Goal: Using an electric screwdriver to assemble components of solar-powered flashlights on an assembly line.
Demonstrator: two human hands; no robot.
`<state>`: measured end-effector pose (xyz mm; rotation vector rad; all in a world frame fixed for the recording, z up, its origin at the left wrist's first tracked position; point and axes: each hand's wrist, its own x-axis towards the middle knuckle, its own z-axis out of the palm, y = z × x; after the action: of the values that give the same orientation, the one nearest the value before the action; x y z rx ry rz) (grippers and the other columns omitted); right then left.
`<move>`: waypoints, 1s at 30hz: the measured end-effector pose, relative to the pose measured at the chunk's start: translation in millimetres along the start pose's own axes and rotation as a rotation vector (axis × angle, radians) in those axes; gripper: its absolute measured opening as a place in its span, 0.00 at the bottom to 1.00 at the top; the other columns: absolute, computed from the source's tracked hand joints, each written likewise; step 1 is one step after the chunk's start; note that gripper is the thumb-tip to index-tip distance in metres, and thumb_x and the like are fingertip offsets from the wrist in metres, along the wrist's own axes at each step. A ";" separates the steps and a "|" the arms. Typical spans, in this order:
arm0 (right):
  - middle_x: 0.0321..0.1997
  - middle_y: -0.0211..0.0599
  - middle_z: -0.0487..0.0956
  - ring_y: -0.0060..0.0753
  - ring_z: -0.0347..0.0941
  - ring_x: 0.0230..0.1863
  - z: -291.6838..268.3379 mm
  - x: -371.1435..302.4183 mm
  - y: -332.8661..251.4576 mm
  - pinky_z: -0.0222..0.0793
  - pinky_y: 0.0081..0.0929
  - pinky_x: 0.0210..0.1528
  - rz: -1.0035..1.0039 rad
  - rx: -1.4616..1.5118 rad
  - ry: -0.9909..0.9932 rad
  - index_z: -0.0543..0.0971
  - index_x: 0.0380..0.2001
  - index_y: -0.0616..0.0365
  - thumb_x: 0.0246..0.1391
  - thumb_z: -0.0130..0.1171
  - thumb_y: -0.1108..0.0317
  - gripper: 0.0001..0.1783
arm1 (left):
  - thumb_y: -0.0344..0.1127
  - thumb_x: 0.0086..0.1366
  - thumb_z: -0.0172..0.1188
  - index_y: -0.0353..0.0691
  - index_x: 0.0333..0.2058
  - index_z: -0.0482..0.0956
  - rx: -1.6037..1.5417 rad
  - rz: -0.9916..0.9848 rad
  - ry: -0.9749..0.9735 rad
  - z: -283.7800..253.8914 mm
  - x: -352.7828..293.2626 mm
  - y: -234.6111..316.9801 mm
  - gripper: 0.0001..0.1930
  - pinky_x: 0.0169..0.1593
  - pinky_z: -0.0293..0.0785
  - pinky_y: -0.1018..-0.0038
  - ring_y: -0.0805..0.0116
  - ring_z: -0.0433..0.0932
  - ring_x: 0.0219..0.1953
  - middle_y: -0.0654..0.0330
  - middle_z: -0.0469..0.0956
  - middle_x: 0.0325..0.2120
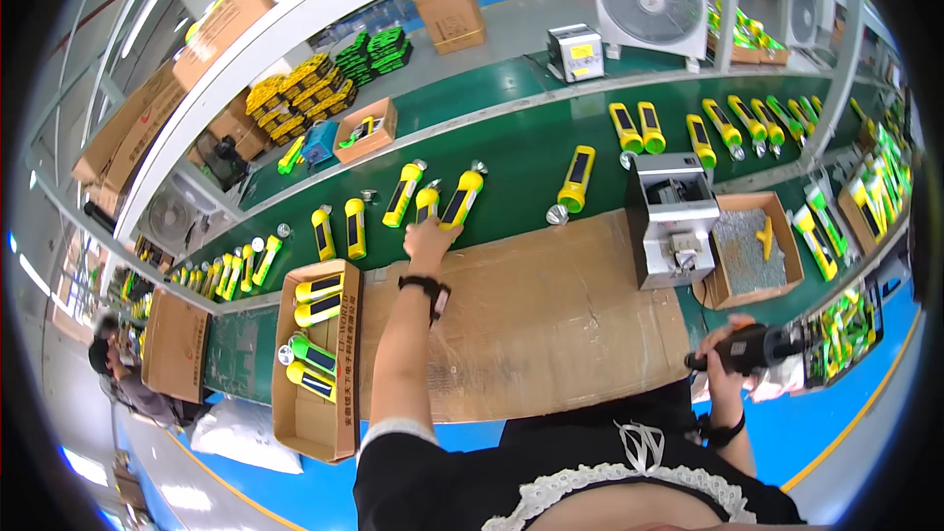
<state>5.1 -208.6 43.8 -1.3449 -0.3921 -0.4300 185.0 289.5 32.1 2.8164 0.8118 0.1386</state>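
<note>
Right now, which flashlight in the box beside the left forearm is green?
The third flashlight from the top in that box; the other three are yellow.

Most torches are yellow with dark panels; one boxed torch is green. The surface is green, the cardboard brown, the machine grey, the tool black, the floor blue.

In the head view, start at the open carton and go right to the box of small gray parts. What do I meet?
Open cardboard carton holding flashlights, left hand, lone yellow flashlight, gray metal machine, cardboard box of small gray parts.
</note>
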 end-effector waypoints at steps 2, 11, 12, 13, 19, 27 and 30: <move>0.28 0.32 0.68 0.25 0.68 0.27 -9.7 8.5 13.5 0.68 0.24 0.31 0.021 -0.021 -0.043 0.54 0.52 0.54 0.49 0.58 0.74 0.31 | 0.62 0.43 0.63 0.48 0.42 0.79 0.029 0.026 0.047 -13.7 -59.1 3.6 0.31 0.46 0.73 0.61 0.51 0.73 0.46 0.47 0.75 0.41; 0.28 0.35 0.73 0.25 0.72 0.27 19.4 113.9 -9.7 0.69 0.23 0.32 -0.243 0.117 0.069 0.61 0.52 0.64 0.50 0.57 0.76 0.26 | 0.54 0.45 0.66 0.40 0.39 0.78 0.058 0.210 0.155 -1.5 -261.9 -1.8 0.27 0.44 0.69 0.57 0.43 0.72 0.39 0.40 0.70 0.35; 0.28 0.35 0.74 0.25 0.72 0.27 30.8 127.5 -6.9 0.69 0.23 0.31 -0.235 0.150 0.041 0.62 0.51 0.64 0.50 0.58 0.76 0.25 | 0.51 0.45 0.67 0.41 0.41 0.78 0.139 0.246 0.277 0.8 -279.4 -8.8 0.26 0.44 0.68 0.57 0.44 0.71 0.39 0.41 0.69 0.36; 0.28 0.35 0.74 0.24 0.72 0.27 32.2 132.5 -6.9 0.69 0.22 0.31 -0.239 0.158 0.055 0.63 0.51 0.64 0.49 0.58 0.77 0.25 | 0.51 0.45 0.67 0.41 0.41 0.78 0.138 0.271 0.269 -0.5 -284.4 -3.2 0.26 0.44 0.68 0.57 0.44 0.71 0.39 0.41 0.69 0.36; 0.29 0.29 0.75 0.17 0.71 0.28 31.1 153.9 19.7 0.69 0.19 0.32 -0.197 0.097 0.018 0.66 0.46 0.60 0.47 0.62 0.77 0.23 | 0.35 0.47 0.62 0.53 0.54 0.69 0.259 0.640 0.130 -20.0 -299.4 9.6 0.31 0.35 0.70 0.61 0.53 0.73 0.32 0.49 0.70 0.30; 0.24 0.26 0.72 0.17 0.68 0.21 45.3 158.4 0.4 0.66 0.19 0.25 -0.048 -0.064 0.000 0.69 0.44 0.60 0.42 0.63 0.74 0.23 | 0.28 0.49 0.59 0.41 0.43 0.74 0.134 0.873 -0.411 -30.8 -314.5 41.6 0.19 0.32 0.71 0.62 0.56 0.75 0.28 0.54 0.74 0.25; 0.22 0.30 0.73 0.21 0.70 0.19 40.7 130.8 -6.3 0.67 0.22 0.23 0.059 0.085 -0.004 0.68 0.43 0.60 0.45 0.61 0.76 0.20 | 0.35 0.46 0.65 0.41 0.43 0.75 -0.099 1.076 -0.241 -7.1 -321.0 64.1 0.22 0.38 0.70 0.61 0.53 0.74 0.35 0.52 0.74 0.30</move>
<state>113.2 -179.1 122.8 -1.2714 -0.3696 -0.3576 -54.0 66.0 42.8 2.7534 -0.7730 -0.0104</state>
